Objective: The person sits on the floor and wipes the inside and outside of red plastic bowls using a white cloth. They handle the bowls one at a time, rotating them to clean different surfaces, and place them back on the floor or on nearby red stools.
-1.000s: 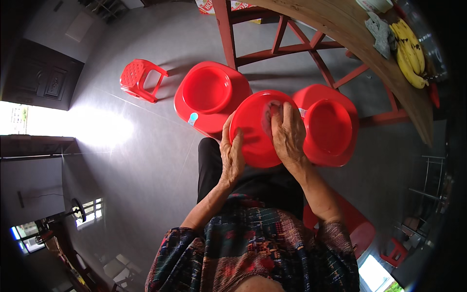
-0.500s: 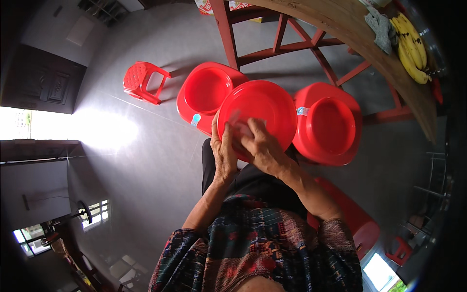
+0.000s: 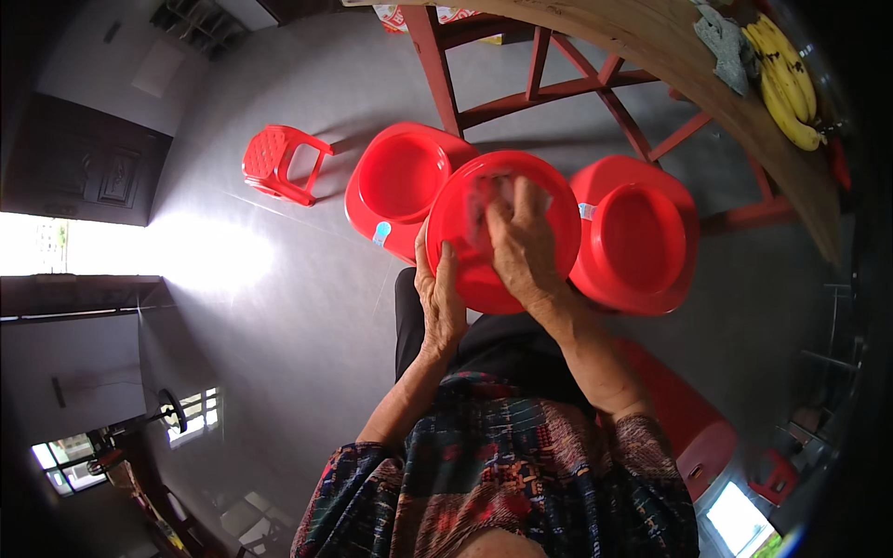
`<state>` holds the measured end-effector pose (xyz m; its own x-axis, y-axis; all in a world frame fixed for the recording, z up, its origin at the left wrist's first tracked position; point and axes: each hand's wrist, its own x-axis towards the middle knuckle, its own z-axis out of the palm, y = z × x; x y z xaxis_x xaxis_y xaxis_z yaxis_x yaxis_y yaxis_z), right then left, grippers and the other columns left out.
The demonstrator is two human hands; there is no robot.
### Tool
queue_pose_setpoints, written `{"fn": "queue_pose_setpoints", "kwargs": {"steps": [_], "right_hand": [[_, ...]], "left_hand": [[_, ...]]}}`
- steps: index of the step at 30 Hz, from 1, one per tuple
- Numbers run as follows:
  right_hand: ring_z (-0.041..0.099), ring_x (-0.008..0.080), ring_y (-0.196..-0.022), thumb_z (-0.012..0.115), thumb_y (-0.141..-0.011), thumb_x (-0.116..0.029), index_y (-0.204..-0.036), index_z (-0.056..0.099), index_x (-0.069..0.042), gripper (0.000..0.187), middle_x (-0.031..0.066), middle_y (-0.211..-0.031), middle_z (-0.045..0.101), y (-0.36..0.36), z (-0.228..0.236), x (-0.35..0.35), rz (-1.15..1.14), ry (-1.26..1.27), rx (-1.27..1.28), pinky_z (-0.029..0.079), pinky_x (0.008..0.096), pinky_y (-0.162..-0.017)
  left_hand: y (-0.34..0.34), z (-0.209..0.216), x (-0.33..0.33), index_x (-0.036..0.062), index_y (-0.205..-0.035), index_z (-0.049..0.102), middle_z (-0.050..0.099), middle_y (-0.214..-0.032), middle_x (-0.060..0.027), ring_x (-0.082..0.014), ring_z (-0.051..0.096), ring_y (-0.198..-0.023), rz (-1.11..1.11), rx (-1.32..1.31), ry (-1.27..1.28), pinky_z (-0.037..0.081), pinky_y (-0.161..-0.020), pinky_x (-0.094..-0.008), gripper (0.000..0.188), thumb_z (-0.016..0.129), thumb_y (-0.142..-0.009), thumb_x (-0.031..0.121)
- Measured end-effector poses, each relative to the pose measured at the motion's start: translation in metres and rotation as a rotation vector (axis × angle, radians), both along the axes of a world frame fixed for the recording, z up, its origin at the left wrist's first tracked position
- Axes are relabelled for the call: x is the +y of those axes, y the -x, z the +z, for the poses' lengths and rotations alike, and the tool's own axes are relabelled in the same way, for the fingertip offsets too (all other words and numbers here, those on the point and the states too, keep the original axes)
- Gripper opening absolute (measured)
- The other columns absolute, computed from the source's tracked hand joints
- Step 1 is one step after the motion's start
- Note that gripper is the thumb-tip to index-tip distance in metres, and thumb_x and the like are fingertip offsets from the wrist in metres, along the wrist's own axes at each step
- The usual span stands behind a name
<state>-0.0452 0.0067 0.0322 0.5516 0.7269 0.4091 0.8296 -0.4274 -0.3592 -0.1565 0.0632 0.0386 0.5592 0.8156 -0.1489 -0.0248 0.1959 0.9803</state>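
A round red plastic basin (image 3: 479, 272) is tilted up in front of my lap. My left hand (image 3: 441, 296) grips its near left rim, thumb on the inside and fingers behind the wall. Inside the basin my right hand (image 3: 523, 246) presses a pale cloth (image 3: 480, 206) against the surface; the cloth is smeared by motion. Just beyond stand two rounded red plastic stands, one on the left (image 3: 364, 205) and one on the right (image 3: 585, 260). Each bears a red basin, the left one (image 3: 403, 175) and the right one (image 3: 638, 240).
A small red stool (image 3: 279, 163) stands on the grey floor at the far left. At the upper right is a wooden table (image 3: 633, 42) on red-brown legs, with bananas (image 3: 783, 84) and a grey cloth (image 3: 724, 46) on it. A red bench-like piece (image 3: 684, 418) lies behind my right arm.
My right hand has moved up and to the right inside the basin with the cloth. My left hand keeps its hold on the rim.
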Motion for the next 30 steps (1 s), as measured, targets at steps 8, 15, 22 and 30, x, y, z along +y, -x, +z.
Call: {"fn": "queue_pose_setpoints", "kwargs": {"steps": [8,15,22,30], "right_hand": [[0.056,0.0384,-0.099,0.065,-0.074,0.004,-0.097,0.06,0.003,0.024,0.0225,-0.114,0.047,0.024,0.008,-0.013,0.526,-0.148,0.38,0.053,0.0418,-0.082],[0.056,0.0323,-0.092,0.059,-0.075,-0.002,-0.102,0.061,0.001,0.027,0.0182,-0.098,0.048,0.013,-0.002,0.002,0.249,-0.057,-0.083,0.054,0.0347,-0.074],[0.053,0.0286,-0.081,0.067,-0.067,-0.01,-0.108,0.059,0.0,0.044,0.014,-0.092,0.047,-0.009,0.01,-0.001,0.024,0.251,-0.368,0.051,0.0299,-0.059],[0.06,0.0327,-0.083,0.065,-0.072,-0.008,-0.109,0.056,-0.005,0.038,0.0166,-0.102,0.054,0.027,0.002,-0.014,0.229,0.018,0.091,0.054,0.0377,-0.069]], "left_hand": [[0.005,-0.008,0.014,0.0029,-0.131,0.045,0.058,-0.117,-0.0116,-0.0185,0.056,-0.105,0.049,-0.092,-0.022,0.045,-0.092,-0.031,0.039,0.045,-0.097,0.024],[0.001,-0.008,0.013,0.0015,-0.131,0.045,0.057,-0.118,-0.0118,-0.0184,0.055,-0.106,0.045,-0.05,-0.061,0.044,-0.091,-0.0308,0.04,0.044,-0.098,0.024],[0.003,-0.004,0.016,0.0004,-0.13,0.046,0.057,-0.119,-0.0116,-0.0185,0.053,-0.108,0.08,0.0,-0.185,0.041,-0.095,-0.0315,0.04,0.044,-0.097,0.023],[-0.001,-0.011,0.014,0.0008,-0.131,0.045,0.059,-0.113,-0.0118,-0.0173,0.055,-0.103,0.134,-0.019,-0.209,0.043,-0.091,-0.0301,0.042,0.043,-0.099,0.028]]}}
